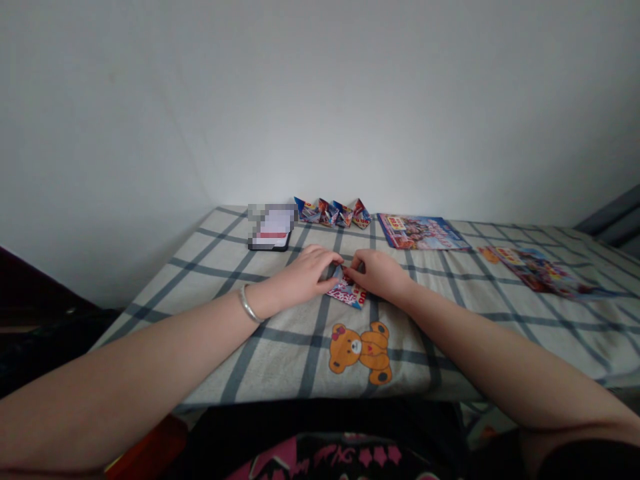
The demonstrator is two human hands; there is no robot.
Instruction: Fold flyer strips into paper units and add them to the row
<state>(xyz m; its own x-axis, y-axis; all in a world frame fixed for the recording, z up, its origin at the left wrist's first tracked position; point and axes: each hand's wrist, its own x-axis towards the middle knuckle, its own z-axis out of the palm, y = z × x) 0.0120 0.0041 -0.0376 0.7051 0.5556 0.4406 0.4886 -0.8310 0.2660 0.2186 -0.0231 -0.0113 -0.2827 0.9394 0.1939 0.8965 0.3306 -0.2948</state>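
Between my hands, on the checked cloth, lies a small folded piece of colourful printed paper (346,292) in red, white and blue. My left hand (319,268), with a silver bangle on its wrist, pinches the paper's left side near the top. From the right, my right hand (376,272) has its thumb and fingertips closed on the upper corner. The fingertips of both hands nearly meet there, partly hiding the top of the paper. Just below it, a brown teddy bear is printed on the cloth.
Several folded paper shapes (334,212) stand in a row by the wall. Left of them lies a phone (273,228), partly blurred out. Flat printed sheets (425,232) rest at the back right, with another printed sheet (543,272) farther right. The checked cloth (210,267) covers the table to its front edge.
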